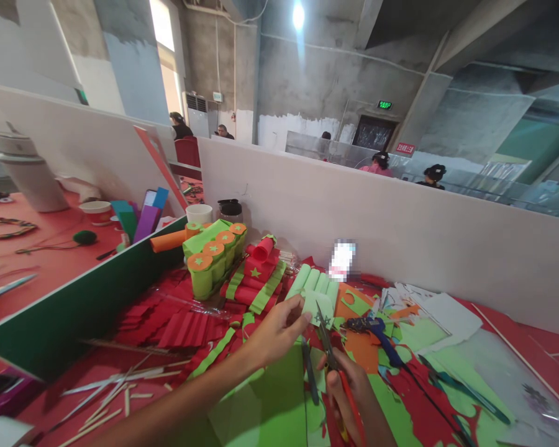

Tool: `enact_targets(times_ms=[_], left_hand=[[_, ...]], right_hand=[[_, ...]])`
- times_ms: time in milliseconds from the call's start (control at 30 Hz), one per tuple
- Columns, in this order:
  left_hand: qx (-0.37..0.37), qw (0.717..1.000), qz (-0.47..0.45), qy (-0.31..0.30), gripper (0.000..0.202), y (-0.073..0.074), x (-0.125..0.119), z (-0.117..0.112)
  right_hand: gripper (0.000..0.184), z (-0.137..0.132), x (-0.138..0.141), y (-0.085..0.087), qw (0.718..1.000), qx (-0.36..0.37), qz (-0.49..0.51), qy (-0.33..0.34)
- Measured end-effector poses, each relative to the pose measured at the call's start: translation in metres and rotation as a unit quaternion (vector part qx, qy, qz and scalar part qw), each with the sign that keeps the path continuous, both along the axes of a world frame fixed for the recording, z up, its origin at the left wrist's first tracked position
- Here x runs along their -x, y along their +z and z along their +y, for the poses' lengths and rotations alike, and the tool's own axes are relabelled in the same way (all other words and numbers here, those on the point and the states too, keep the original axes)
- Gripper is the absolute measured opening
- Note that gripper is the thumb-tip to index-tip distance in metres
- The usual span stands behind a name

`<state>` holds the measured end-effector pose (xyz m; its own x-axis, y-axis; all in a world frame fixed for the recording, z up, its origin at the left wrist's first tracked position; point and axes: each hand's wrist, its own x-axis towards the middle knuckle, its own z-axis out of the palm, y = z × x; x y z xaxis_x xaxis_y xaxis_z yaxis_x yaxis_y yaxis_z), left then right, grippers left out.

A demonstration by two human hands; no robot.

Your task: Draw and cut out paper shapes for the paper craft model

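Observation:
My left hand [279, 332] pinches a small pale green paper piece [317, 307] with a star-shaped cutout, held above the cluttered table. My right hand [354, 397] is closed round the red handles of a pair of scissors [328, 341], whose blades point up and touch the lower edge of that paper piece. Under both hands lie green paper sheets [270, 403] and red scraps. Just behind the paper piece lies a row of pale green paper rolls [314, 280].
Paper tank models in green and orange [212, 257] and in red [256, 279] stand behind. A blue glue gun [372, 326], folded red paper [186, 326] and wooden sticks [116, 388] lie around. White partition walls [400, 236] enclose the desk; people sit beyond.

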<state>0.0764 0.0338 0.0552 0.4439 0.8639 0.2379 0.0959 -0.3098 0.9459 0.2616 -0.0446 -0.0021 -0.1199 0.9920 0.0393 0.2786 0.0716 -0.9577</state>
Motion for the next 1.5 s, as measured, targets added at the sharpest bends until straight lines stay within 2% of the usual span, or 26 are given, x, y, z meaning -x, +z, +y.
enact_targets(times_ms=[433, 800, 1167, 1333, 1500], left_hand=[[-0.004, 1.0, 0.003, 0.003, 0.033, 0.0, 0.001, 0.0], [-0.016, 1.0, 0.024, -0.012, 0.031, -0.006, 0.0, 0.001], [-0.006, 0.999, 0.036, -0.026, 0.031, -0.008, 0.001, 0.001], [0.026, 0.999, 0.009, -0.039, 0.029, -0.007, 0.001, 0.001], [0.081, 0.989, -0.077, -0.095, 0.019, -0.008, -0.003, 0.001]], right_hand=[[0.063, -0.001, 0.002, 0.007, 0.998, -0.035, -0.04, 0.014], [0.073, 0.002, 0.001, -0.004, 1.0, -0.006, -0.005, 0.022], [0.065, 0.0, 0.001, 0.001, 1.0, 0.003, 0.004, 0.018], [0.064, 0.0, 0.001, 0.0, 1.0, -0.01, -0.006, 0.008], [0.063, 0.002, 0.0, 0.0, 1.0, -0.005, -0.003, 0.004]])
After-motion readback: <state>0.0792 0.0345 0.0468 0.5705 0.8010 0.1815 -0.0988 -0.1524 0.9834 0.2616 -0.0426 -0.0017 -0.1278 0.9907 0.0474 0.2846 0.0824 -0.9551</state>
